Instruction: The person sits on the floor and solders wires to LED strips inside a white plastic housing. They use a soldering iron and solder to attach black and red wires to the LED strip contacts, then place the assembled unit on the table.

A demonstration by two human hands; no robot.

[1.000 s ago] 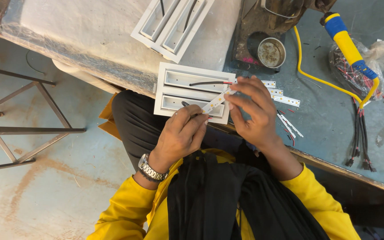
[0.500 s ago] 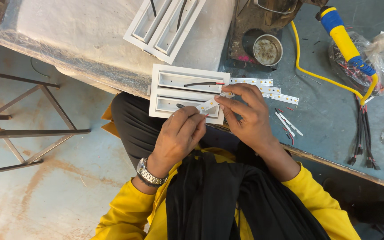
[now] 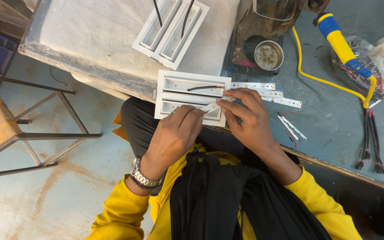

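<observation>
**Holding a thin strip over the white housing**

Pinching a narrow white strip (image 3: pixel 213 106) from both ends, I keep it just above the lower channel of the white two-slot housing (image 3: pixel 192 95), which sits at the near edge of the desk (image 3: pixel 334 129) and partly over my lap. My left hand (image 3: pixel 174 135) has its fingers closed on the strip's left end, the knuckles bent and a metal watch (image 3: pixel 144 178) at the wrist. My right hand (image 3: pixel 247 120) grips the right end between thumb and forefinger — the other fingers curl loosely beneath.

A black wire with a red tip (image 3: pixel 205 87) lies in the housing's upper channel. More white strips (image 3: pixel 263 91) lie on the desk just beside my right hand. Farther back rests a second housing (image 3: pixel 170 31) on plastic-wrapped sheeting, and to the right a soldering iron with a blue and yellow handle (image 3: pixel 338 42) — its yellow cord loops near a bundle of black wires (image 3: pixel 372 138).
</observation>
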